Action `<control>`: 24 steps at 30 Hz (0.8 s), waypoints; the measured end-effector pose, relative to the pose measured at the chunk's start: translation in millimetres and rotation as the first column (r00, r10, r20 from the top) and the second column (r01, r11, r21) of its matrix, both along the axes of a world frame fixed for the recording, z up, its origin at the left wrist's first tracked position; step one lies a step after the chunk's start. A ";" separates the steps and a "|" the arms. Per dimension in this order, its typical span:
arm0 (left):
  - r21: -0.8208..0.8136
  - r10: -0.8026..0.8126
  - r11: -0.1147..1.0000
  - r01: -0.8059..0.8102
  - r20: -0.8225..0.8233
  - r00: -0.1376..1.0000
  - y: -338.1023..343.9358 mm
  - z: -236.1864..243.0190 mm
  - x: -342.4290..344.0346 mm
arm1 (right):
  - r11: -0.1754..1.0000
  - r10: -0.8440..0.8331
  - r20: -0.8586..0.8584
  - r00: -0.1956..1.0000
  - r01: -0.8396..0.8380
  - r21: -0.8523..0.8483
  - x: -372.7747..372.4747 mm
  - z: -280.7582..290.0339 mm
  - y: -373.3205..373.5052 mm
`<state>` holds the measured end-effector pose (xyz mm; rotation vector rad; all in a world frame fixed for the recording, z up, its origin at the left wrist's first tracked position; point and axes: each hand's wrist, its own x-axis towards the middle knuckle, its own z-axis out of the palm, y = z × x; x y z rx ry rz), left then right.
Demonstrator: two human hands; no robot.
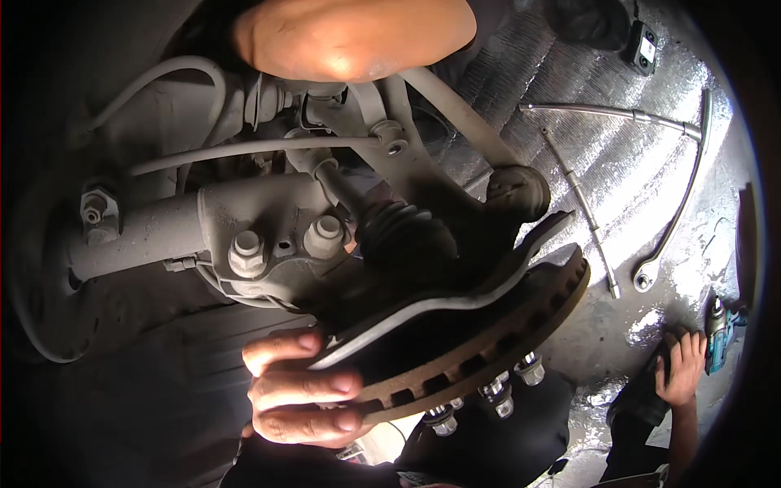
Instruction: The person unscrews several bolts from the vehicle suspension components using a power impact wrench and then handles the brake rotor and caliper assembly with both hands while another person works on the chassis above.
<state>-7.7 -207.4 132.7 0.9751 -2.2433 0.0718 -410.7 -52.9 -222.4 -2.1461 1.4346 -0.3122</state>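
Note:
My left hand [297, 390] is closed over the left edge of a rusty brake disc [468, 366]. Its fingers curl across the disc and the thin metal dust shield [407, 309] beside it. Studs with lug nuts [496, 394] stick out of the disc's lower side. At the lower right, my right hand [682, 370] lies with fingers outstretched, gripping nothing. Close beside its fingertips is a teal power tool [717, 337]; I cannot tell whether they touch. A large blurred patch of bare skin [358, 37] fills the top edge; whose it is, I cannot tell.
A strut [142, 236] with two large bolts [285, 244] crosses the left. A rubber boot [411, 232] and a suspension arm [464, 122] sit behind the disc. On the shiny floor mat lie a long ratchet [679, 224], a thin extension bar [582, 203] and another bar [606, 114].

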 end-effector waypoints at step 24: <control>0.299 -0.157 0.944 0.141 0.028 0.987 12.3 23.2 36.1 | 0.997 -0.036 0.075 0.997 0.031 0.069 8.1 4.2 -15.1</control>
